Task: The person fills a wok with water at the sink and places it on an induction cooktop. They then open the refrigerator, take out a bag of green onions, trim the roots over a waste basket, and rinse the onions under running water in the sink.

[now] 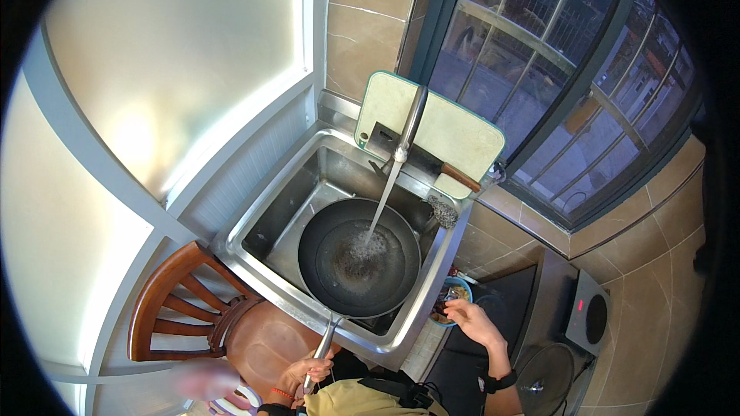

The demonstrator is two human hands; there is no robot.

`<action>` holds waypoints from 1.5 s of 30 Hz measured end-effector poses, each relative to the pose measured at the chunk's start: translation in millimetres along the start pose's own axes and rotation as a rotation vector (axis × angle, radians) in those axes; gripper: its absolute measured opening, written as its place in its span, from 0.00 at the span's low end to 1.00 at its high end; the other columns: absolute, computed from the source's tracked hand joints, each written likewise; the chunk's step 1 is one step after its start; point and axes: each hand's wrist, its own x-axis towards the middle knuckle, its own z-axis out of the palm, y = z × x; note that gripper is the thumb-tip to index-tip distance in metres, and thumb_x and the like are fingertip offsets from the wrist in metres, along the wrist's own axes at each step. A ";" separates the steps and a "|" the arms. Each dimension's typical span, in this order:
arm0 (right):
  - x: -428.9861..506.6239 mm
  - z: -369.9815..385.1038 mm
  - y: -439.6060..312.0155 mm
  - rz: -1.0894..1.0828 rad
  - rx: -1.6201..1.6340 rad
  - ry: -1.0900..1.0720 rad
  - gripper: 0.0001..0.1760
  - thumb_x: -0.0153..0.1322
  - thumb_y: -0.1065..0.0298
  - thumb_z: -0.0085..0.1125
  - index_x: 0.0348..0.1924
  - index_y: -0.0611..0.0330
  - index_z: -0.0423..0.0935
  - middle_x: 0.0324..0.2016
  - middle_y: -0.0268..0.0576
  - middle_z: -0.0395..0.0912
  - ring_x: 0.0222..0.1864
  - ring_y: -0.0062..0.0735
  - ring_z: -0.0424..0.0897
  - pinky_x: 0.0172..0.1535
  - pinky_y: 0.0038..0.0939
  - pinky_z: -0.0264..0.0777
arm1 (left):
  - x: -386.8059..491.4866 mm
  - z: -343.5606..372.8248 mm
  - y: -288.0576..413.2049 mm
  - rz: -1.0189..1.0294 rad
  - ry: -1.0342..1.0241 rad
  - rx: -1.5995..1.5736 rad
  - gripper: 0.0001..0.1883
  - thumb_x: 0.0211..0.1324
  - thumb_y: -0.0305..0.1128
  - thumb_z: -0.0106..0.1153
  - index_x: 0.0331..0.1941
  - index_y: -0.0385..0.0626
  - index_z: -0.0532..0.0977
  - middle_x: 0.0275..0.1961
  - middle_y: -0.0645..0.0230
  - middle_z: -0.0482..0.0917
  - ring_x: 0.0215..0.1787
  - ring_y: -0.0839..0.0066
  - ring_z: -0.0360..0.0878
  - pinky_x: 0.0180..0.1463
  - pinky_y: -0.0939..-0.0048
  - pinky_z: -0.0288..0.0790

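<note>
My left hand [312, 370] is closed around the metal handle [328, 340] of a dark wok [315, 277]. The wok sits tilted in the stainless steel sink [277, 283], its handle reaching over the front rim. From the curved faucet [411, 118] a stream of water [384, 202] falls into the wok, where shallow water ripples over a brownish patch. On the right, my right hand [477, 323] hangs over a blue-rimmed waste container [470, 294] with scraps in it. Its fingers are slightly apart, and I see nothing held between them.
Behind the faucet lean a green-edged cutting board [462, 127] and a cleaver [425, 156]. A steel wool scrubber [443, 212] rests on the sink's right corner. A wooden chair [173, 303] stands left. Right are an electric cooktop [591, 312] and a glass lid [543, 378].
</note>
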 end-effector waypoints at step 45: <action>41.4 -43.7 -31.1 -0.100 -0.098 0.036 0.15 0.74 0.70 0.53 0.51 0.69 0.73 0.43 0.50 0.81 0.47 0.34 0.80 0.51 0.31 0.73 | -2.6 7.1 3.0 -0.017 -0.030 -0.051 0.09 0.61 0.25 0.55 0.39 0.47 0.63 0.17 0.81 0.59 0.13 0.92 0.55 0.16 0.87 0.50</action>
